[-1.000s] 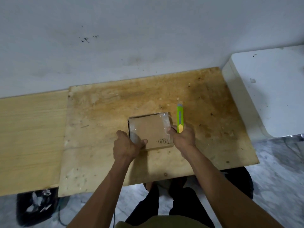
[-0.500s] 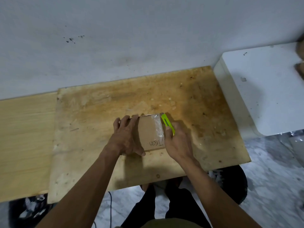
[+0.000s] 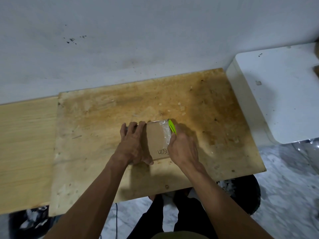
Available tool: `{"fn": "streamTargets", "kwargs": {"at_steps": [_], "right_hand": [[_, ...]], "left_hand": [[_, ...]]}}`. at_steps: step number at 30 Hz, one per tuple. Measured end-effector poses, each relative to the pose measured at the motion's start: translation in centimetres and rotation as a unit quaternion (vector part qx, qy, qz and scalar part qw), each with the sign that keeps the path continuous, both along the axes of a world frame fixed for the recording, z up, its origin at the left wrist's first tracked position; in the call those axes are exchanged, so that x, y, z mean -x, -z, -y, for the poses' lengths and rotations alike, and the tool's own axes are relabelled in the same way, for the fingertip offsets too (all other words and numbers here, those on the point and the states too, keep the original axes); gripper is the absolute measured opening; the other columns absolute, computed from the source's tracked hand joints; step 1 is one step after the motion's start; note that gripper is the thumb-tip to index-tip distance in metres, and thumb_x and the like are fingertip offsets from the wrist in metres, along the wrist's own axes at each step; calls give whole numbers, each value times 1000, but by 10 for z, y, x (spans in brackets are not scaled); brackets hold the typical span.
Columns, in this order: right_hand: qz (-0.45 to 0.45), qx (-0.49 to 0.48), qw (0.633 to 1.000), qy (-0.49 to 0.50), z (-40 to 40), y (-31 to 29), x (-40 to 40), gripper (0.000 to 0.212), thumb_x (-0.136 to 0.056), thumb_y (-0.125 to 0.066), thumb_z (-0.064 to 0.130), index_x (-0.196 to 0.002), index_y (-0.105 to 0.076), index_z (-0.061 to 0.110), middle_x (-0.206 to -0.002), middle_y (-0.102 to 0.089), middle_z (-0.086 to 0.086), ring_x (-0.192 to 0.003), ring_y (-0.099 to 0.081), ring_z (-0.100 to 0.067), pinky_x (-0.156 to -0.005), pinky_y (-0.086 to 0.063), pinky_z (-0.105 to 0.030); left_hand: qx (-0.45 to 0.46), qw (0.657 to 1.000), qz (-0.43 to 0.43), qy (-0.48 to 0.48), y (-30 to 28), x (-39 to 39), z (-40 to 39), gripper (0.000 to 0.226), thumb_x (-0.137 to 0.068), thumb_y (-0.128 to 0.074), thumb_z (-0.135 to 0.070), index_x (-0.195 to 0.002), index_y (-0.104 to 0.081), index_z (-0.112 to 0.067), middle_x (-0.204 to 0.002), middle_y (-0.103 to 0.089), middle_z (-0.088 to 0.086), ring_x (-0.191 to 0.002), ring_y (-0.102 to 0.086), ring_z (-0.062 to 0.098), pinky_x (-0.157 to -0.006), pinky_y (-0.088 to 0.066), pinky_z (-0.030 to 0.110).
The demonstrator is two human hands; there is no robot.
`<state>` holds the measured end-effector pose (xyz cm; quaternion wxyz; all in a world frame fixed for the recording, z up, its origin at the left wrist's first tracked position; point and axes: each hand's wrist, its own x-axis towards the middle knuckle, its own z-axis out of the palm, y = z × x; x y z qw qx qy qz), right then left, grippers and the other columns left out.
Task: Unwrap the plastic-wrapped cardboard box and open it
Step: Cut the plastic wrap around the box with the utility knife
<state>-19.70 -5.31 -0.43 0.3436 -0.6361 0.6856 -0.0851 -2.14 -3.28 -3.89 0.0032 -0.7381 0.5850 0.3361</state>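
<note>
A small flat cardboard box (image 3: pixel 156 138) in clear plastic wrap lies on the stained plywood board (image 3: pixel 103 121), with handwriting near its front edge. My left hand (image 3: pixel 133 144) lies flat over the box's left half, fingers curled over its far edge, and holds it down. My right hand (image 3: pixel 183 149) grips a bright green utility knife (image 3: pixel 172 127) against the box's right side, where the plastic is crinkled. The knife's blade is hidden from me.
A white cabinet or appliance top (image 3: pixel 279 97) stands at the right, touching the board's right end. A paler wooden surface (image 3: pixel 25 144) adjoins on the left. The wall runs along the back. Dark bins with scraps (image 3: pixel 241 192) sit on the marble floor below.
My left hand slid from the box's near left corner up over its left half to the far edge. The knife tilted from upright to leaning against the box's right side.
</note>
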Motion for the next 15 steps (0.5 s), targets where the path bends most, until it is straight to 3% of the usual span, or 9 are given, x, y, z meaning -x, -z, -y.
{"fn": "streamTargets", "kwargs": {"at_steps": [4,7,12,15], "right_hand": [[-38,-3,999,-15,1,0,-6,59,-89,-49,7,-144,-34,21,-105,-67,-17,-95,-66,-38,-65,-48,-34],[-64,-18,998,-19,3,-1,-14,63,-87,-49,3,-146,-32,18,-115,-63,-15,-102,-64,-36,-66,-45,-33],[-79,-21,996,-34,1,-12,-17,40,-90,-45,3,-129,-46,7,-115,-64,-16,-103,-64,-35,-66,-42,-30],[-95,-10,994,-45,-7,-17,-14,34,-93,-44,5,-128,-45,5,-112,-64,-17,-100,-65,-34,-63,-42,-29]], "left_hand": [[2,1000,-11,-8,-5,2,0,148,-35,-96,-45,-152,-7,-29,-153,-12,1,-145,13,35,-120,-1,47],[7,1000,-12,-3,-8,3,0,146,-38,-96,-43,-153,-8,-27,-152,-14,4,-143,10,30,-120,2,46],[-3,1000,-14,-8,-11,4,1,145,-40,-96,-41,-154,-8,-27,-154,-12,4,-145,11,33,-121,1,47],[0,1000,-5,-3,-10,4,1,147,-38,-96,-44,-154,-8,-26,-153,-13,5,-145,9,35,-121,1,45]]}}
